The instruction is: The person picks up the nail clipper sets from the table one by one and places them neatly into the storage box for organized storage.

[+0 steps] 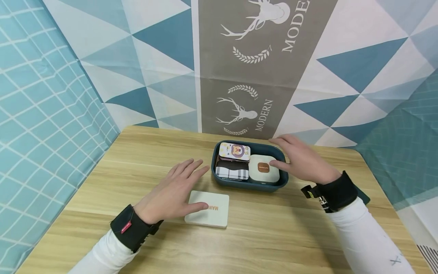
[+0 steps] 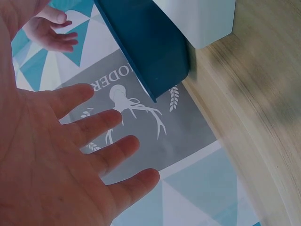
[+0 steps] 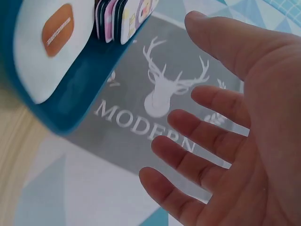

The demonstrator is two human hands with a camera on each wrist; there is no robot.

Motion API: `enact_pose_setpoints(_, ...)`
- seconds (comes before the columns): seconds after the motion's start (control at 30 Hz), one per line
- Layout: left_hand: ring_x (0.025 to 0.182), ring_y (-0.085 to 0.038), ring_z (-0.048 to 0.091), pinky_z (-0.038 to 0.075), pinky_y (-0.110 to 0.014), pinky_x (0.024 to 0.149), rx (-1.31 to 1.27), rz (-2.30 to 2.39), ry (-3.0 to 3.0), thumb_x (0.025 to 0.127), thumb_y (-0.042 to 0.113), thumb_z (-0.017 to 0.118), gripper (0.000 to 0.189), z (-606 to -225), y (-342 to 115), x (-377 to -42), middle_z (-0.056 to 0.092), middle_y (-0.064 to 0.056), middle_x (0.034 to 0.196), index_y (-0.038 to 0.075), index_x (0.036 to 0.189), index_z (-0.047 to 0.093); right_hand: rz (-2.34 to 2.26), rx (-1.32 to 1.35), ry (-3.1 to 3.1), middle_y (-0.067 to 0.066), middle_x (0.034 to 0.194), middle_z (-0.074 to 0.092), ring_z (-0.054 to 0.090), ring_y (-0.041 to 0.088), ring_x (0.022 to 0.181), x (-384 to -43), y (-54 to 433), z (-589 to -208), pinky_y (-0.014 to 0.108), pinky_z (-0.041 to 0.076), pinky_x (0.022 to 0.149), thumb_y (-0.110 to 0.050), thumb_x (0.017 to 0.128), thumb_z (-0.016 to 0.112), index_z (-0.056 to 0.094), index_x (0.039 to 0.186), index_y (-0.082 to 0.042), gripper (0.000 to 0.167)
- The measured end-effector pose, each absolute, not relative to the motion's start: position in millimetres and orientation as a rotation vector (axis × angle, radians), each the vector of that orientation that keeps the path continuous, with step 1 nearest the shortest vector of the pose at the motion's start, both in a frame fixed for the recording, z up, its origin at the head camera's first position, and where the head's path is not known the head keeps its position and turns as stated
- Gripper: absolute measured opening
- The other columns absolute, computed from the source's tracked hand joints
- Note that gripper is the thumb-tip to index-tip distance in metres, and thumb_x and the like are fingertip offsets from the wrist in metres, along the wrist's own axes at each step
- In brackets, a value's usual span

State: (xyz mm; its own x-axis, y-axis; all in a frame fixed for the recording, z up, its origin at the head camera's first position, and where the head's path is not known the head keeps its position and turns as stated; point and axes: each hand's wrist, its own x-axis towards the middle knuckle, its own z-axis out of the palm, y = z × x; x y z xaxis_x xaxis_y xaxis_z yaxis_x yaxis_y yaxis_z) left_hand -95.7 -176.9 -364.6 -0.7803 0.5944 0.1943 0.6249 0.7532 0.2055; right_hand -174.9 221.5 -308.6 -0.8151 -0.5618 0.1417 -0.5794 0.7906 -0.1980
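A dark blue bin [image 1: 249, 186] stands toward the back of the table. Inside it are a small tin [image 1: 234, 151] with a lion picture, a black-and-white checked item [image 1: 232, 173] and a white rounded box [image 1: 265, 175] with a brown label. My left hand [image 1: 171, 190], fingers spread, hovers left of the bin, its thumb overlapping a flat white box [image 1: 215, 219] in the head view. At the bin's right end is my right hand [image 1: 304, 160], fingers extended and holding nothing. The right wrist view shows its palm [image 3: 249, 174] facing the bin's wall.
The bin and flat white box share a wood-grain table [image 1: 137, 152]. Behind it hangs a patterned cloth [image 1: 164, 68] with deer heads; a blue grid cloth [image 1: 44, 114] hangs at left. A dark green flat item [image 1: 362, 196] lies partly hidden behind the right wrist.
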Motion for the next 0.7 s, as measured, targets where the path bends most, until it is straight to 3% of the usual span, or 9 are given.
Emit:
enact_pose_setpoints(0.23, 0.156, -0.039, 0.03, 0.029, -0.061, 0.124, -0.989, -0.402, -2.84, 0.087, 0.068, 0.077, 0.101, -365.4, -177.4, -96.2, 0.034, -0.012, 0.17, 0.014, 0.164, 0.04, 0.387, 0.848, -2.928, 0.022, 0.155, 0.048, 0.044, 0.042, 0.142, -164.3, 244.8, -306.0, 0.06, 0.041, 0.114, -0.032, 0.099, 0.079, 0.049, 0.157, -0.003, 0.072)
enact_pose_setpoints(0.47, 0.156, -0.04, 0.03, 0.029, -0.061, 0.124, -0.988, -0.405, -2.843, 0.087, 0.068, 0.077, 0.102, -365.8, -177.1, -96.2, 0.034, -0.012, 0.17, 0.014, 0.164, 0.04, 0.389, 0.803, -2.939, 0.023, 0.15, 0.05, 0.047, 0.045, 0.136, -155.8, 266.5, -305.7, 0.064, 0.044, 0.107, -0.038, 0.098, 0.079, 0.047, 0.157, -0.002, 0.076)
enact_pose_setpoints(0.7, 0.156, -0.04, 0.029, 0.028, -0.061, 0.124, -0.991, -0.405, -2.851, 0.087, 0.068, 0.077, 0.101, -365.9, -176.6, -96.0, 0.035, -0.013, 0.17, 0.013, 0.164, 0.04, 0.379, 0.715, -2.98, 0.026, 0.151, 0.049, 0.047, 0.047, 0.136, -149.0, 291.5, -314.0, 0.066, 0.043, 0.107, -0.043, 0.097, 0.078, 0.045, 0.158, 0.0, 0.082)
